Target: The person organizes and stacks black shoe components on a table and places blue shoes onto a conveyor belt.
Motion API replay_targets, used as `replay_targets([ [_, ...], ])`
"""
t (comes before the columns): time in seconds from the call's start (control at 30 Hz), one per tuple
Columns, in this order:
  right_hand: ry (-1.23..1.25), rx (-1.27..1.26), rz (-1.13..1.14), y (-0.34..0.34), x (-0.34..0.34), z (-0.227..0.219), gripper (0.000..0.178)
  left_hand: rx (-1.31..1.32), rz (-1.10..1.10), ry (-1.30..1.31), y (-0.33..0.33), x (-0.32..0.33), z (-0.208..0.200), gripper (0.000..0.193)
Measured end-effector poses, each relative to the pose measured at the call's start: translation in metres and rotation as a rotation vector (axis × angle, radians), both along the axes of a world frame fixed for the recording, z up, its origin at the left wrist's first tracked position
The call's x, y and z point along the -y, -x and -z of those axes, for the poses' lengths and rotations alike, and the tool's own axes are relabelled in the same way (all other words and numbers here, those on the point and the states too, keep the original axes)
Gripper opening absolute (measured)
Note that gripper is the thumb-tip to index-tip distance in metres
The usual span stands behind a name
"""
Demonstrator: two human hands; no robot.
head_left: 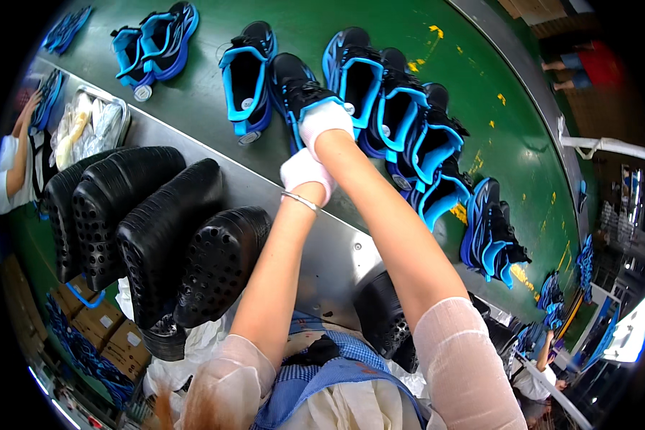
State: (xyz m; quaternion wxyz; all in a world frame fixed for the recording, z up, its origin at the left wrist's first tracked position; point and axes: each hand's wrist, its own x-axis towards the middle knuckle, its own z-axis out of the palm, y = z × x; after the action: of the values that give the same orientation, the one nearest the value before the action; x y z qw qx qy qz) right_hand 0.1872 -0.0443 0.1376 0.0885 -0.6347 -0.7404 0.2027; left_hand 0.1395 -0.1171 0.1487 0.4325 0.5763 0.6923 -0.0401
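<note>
A black sneaker with blue lining [294, 79] lies under my two hands, its toe pointing away from me. My right hand [327, 122], in a white glove, is closed at the collar of this sneaker and covers most of its opening. Just nearer, at the heel, my left hand [304, 174] is also gloved and closed, with a bracelet at the wrist. The fingers of both hands are partly hidden. To the left stands another matching sneaker [245, 82], and a row of similar sneakers [401, 107] runs off to the right.
Black shoe lasts [168, 233] stand at the left by the metal ledge [330, 247], more at my right [383, 312]. A tray of plastic-wrapped pieces [86, 125] sits farther left. The green conveyor belt [451, 72] carries more sneakers. Other people work at both sides.
</note>
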Motion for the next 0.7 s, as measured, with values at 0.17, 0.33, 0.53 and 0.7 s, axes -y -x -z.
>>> replay_targets([
  [0.17, 0.195, 0.075, 0.039, -0.035, 0.02, -0.076, 0.036, -0.311, 0.025, -0.217, 0.013, -0.008, -0.002, 0.025],
  [0.33, 0.144, 0.227, 0.186, -0.12, 0.052, -0.077, 0.032, -0.353, -0.104, -1.106, -0.018, -0.023, -0.04, 0.023],
  [0.53, 0.213, 0.217, 0.054, -0.133, 0.074, -0.047, 0.035, -0.036, 0.204, -0.849, -0.029, -0.04, 0.018, 0.023],
  [0.7, 0.291, 0.261, 0.151, -0.202, 0.128, -0.057, 0.026, 0.215, 0.377, -0.825, -0.078, 0.028, 0.019, 0.022],
])
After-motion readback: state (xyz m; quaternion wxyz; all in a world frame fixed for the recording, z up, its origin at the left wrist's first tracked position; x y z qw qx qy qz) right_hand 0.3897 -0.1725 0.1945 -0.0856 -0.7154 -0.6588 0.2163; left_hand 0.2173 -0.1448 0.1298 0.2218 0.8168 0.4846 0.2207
